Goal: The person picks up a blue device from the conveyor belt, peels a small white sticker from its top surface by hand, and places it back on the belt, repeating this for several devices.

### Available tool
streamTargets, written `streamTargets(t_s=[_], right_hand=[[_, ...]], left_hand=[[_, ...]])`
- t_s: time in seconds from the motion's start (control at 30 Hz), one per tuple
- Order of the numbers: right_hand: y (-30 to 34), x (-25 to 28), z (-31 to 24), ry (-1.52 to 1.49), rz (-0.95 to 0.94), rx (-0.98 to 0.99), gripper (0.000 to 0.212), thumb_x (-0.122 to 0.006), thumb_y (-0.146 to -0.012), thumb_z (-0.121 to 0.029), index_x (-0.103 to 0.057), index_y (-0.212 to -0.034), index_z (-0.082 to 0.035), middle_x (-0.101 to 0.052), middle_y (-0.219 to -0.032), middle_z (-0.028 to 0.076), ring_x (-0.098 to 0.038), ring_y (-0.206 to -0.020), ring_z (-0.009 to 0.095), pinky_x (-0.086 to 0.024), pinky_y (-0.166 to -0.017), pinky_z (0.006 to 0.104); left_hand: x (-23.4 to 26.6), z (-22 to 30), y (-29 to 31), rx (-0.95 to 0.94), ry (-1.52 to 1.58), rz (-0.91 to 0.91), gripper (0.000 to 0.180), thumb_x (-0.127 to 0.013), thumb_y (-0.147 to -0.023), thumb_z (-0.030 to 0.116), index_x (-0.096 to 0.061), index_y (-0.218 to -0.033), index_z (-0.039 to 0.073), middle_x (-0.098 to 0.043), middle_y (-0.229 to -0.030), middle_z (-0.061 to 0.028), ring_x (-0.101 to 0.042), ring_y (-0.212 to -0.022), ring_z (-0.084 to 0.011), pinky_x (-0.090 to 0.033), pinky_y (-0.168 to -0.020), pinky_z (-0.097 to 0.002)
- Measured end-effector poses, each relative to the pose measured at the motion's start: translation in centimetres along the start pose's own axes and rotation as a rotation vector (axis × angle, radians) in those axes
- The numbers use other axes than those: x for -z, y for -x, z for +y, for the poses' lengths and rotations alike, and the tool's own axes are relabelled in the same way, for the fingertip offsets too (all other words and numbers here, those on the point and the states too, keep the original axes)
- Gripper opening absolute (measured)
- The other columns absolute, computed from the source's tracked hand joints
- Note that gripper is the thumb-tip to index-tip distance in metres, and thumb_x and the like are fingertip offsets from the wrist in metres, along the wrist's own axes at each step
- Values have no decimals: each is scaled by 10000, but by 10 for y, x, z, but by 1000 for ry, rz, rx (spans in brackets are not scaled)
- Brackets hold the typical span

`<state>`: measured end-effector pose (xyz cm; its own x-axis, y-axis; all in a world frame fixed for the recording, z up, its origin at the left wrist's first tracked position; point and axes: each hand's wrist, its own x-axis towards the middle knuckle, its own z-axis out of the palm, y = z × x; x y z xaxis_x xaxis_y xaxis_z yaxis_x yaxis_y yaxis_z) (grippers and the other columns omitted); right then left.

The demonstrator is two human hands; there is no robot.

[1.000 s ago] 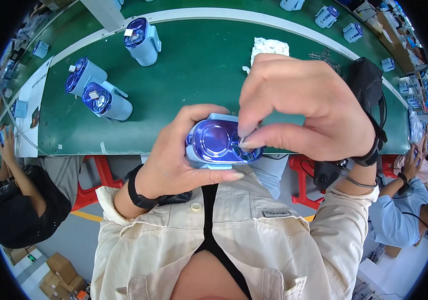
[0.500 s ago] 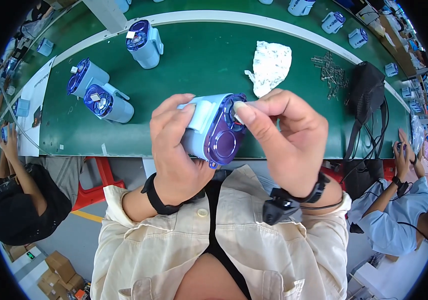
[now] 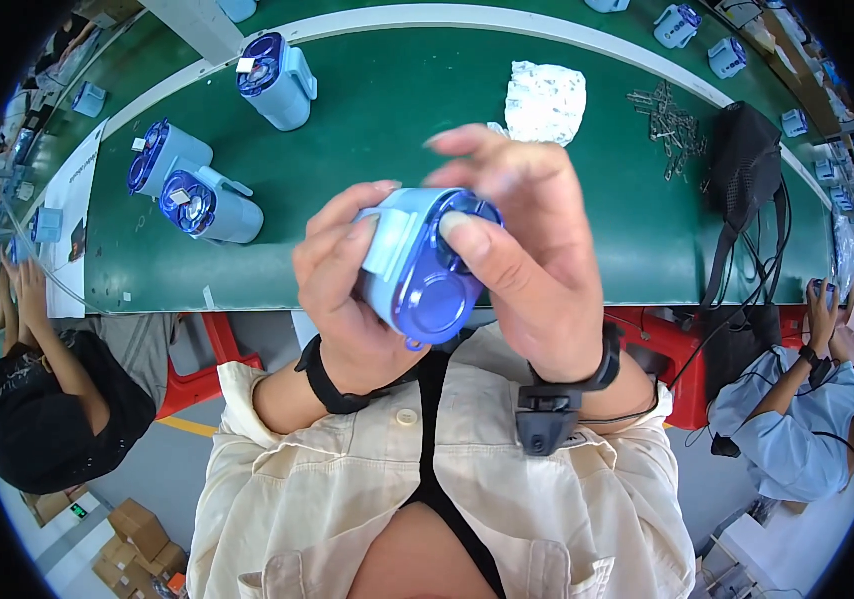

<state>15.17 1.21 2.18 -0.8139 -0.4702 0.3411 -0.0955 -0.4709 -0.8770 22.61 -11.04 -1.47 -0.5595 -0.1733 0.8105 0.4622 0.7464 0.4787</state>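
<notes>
My left hand (image 3: pixel 342 285) is closed around a light-blue plastic device (image 3: pixel 437 299) with a side handle and a glossy, see-through blue end face. That face tilts up toward me, with a round disc on its near part and a recess farther off. On the recess rests the thumb of my right hand (image 3: pixel 537 250). Its other fingers are raised and apart above the far side, partly smeared by motion. I make out nothing in them. The thumb hides much of the recess.
Similar devices stand on the green table (image 3: pixel 377 120): one (image 3: pixel 277 85) at far left, two (image 3: pixel 212 205) nearer. Crumpled white paper (image 3: pixel 547 100), a pile of small metal pieces (image 3: pixel 668 125) and a black bag (image 3: pixel 746 160) with cords lie right. People sit at both sides.
My right hand's fingers have opened from a pinch at the recess and lifted, while the thumb stays on it. The left hand keeps its hold. The whole view has shifted slightly.
</notes>
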Motion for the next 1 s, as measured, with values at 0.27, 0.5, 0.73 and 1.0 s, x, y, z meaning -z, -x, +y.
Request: streamTargets(t_s=[0.27,0.5,0.73,1.0], right_hand=[[-8,10,-11,-407,-217,-419,250,-625,-905,-159,-564,-1105,-23,-554,-1255,207,-528,-1207,278,-418,-1030,413],[-19,29,1,-253,-505,-157,249,-640,-890,-133,-579,-1096,-9,-622,-1165,232,-515,-1240,346,-326,-1109,493],[-10,21,5,-321,-372,-213,257,-658,-855,-67,-585,-1096,-22,-613,-1198,233,-510,-1242,370,-282,-1125,542],[-14,28,-2,-320,-400,-242,249,-648,-867,-58,-583,-1103,-14,-623,-1180,219,-523,-1236,333,-277,-1129,542]], left_hand=[[-2,1,6,91,97,4,847,-868,-650,36,-325,-1298,77,-477,-1252,-212,-554,-1126,-328,-488,-911,-413],[-5,-11,11,-69,120,1,849,-875,-656,57,-323,-1301,83,-483,-1222,-185,-535,-1152,-335,-458,-957,-432],[-4,-6,5,3,109,4,830,-865,-662,48,-335,-1301,82,-482,-1182,-148,-550,-1132,-334,-474,-929,-432],[-8,-3,1,1,113,30,771,-861,-668,74,-380,-1271,83,-495,-1105,-115,-595,-1054,-331,-516,-859,-416]])
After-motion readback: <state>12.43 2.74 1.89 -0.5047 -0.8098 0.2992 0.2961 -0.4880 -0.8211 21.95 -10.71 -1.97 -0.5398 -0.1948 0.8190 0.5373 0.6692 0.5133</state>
